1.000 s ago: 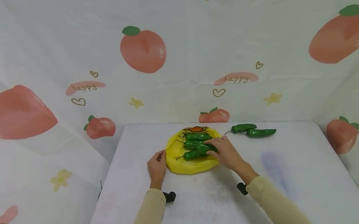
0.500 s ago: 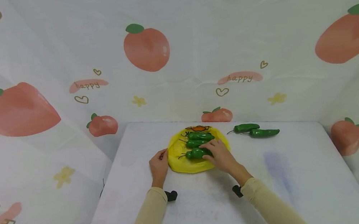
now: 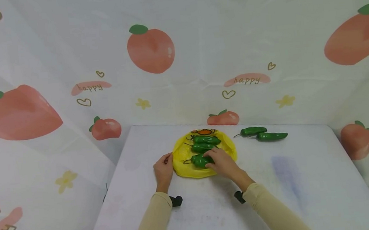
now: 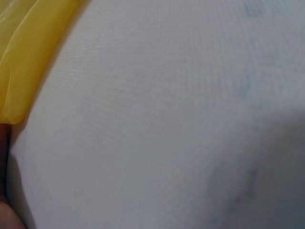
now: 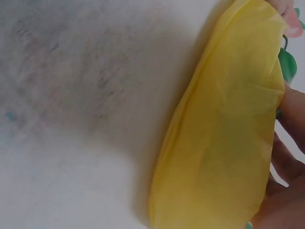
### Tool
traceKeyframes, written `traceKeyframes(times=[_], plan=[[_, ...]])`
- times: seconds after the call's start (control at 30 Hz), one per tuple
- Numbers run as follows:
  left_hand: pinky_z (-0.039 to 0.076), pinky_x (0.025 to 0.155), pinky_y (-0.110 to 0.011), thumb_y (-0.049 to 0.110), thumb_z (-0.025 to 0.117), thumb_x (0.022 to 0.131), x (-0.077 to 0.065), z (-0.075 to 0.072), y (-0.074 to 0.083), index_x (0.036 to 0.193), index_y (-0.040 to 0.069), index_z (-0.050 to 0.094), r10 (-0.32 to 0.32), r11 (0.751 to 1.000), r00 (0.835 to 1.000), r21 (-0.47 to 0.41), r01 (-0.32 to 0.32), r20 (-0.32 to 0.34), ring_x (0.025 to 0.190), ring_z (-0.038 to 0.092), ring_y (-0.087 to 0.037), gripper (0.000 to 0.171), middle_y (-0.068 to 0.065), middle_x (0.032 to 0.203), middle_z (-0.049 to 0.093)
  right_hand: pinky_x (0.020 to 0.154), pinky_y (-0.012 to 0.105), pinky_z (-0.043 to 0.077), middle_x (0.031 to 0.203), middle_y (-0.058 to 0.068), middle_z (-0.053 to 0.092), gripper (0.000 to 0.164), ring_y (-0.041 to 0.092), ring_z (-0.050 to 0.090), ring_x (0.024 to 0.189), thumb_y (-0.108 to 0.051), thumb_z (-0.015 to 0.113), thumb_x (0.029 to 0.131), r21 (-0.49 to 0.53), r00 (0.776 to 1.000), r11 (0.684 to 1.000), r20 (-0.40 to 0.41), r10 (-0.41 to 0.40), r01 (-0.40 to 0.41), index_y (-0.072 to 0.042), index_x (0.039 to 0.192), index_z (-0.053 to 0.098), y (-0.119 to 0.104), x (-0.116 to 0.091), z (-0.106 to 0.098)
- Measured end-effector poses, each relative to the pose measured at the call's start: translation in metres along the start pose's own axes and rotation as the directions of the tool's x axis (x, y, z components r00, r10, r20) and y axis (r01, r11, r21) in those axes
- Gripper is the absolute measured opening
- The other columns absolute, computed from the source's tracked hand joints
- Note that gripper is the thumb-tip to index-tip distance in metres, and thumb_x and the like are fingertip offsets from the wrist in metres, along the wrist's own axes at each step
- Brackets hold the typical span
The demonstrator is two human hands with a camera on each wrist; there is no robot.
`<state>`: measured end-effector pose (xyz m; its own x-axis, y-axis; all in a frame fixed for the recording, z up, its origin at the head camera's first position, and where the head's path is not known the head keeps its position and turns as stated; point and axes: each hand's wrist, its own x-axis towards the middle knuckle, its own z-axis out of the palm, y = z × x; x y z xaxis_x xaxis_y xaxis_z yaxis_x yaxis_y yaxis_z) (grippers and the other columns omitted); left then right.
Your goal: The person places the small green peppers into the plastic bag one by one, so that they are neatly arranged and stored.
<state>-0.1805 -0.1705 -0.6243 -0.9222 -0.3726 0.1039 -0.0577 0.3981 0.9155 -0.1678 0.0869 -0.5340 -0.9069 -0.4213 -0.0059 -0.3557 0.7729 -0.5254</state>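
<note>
A yellow plastic bag (image 3: 190,172) lies spread on the table with its rim turned up. Three green chili peppers (image 3: 206,140) show inside it, side by side with stems to the left. My left hand (image 3: 163,170) pinches the bag's left rim; in the left wrist view just a bit of that hand shows beside the yellow plastic (image 4: 28,57). My right hand (image 3: 224,164) reaches over the right side of the bag and holds the nearest pepper (image 3: 199,161) between thumb and fingers, covering its tip. In the right wrist view the bag's wall (image 5: 224,133) hides most of the peppers.
Two more green chili peppers (image 3: 271,136) lie on the white table (image 3: 310,177) at the back right, beyond the bag. A white cloth backdrop (image 3: 189,92) printed with fruit rises behind the table's far edge. Dark wrist camera mounts (image 3: 177,201) hang under the sleeves.
My right hand has moved left over the nearest pepper, which now sits a little apart from the others. The left hand stays at the rim. The head view has shifted slightly.
</note>
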Motion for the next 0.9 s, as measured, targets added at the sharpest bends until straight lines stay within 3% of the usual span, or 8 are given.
traceKeyframes(times=[0.3, 0.67, 0.9], plan=[[0.050, 0.066, -0.017, 0.027, 0.068, 0.100, 0.002, 0.000, -0.001, 0.109, 0.013, 0.080, 0.020, 1.000, 1.000, -0.006, -0.020, -0.006, 0.077, 0.061, -0.016, 0.021, -0.006, 0.091, 0.076, 0.101, 0.044, 0.052, 0.116, 0.005, 0.066, 0.029, 0.024, 0.061, 0.108, -0.024, 0.078, 0.091, -0.031, 0.997, 0.999, 0.064, 0.032, -0.030, -0.015, 0.119, 0.071, -0.005, 0.011, 0.000], [0.050, 0.066, -0.017, 0.025, 0.068, 0.099, 0.001, 0.000, 0.001, 0.109, 0.013, 0.080, 0.011, 1.000, 1.000, -0.001, -0.011, -0.009, 0.077, 0.061, -0.015, 0.019, -0.006, 0.092, 0.076, 0.099, 0.047, 0.054, 0.120, 0.009, 0.065, 0.030, 0.028, 0.062, 0.113, -0.024, 0.079, 0.090, -0.040, 0.989, 0.988, 0.017, 0.148, -0.147, -0.017, 0.118, 0.072, -0.008, 0.018, 0.006], [0.050, 0.066, -0.017, 0.026, 0.068, 0.100, -0.001, -0.001, 0.003, 0.111, 0.013, 0.079, -0.003, 1.000, 1.000, 0.001, 0.003, 0.002, 0.078, 0.061, -0.017, 0.021, -0.006, 0.094, 0.077, 0.099, 0.047, 0.054, 0.116, 0.008, 0.064, 0.029, 0.028, 0.061, 0.111, -0.021, 0.080, 0.089, -0.024, 0.988, 0.987, 0.018, 0.156, -0.156, -0.016, 0.116, 0.073, -0.008, 0.020, 0.009]])
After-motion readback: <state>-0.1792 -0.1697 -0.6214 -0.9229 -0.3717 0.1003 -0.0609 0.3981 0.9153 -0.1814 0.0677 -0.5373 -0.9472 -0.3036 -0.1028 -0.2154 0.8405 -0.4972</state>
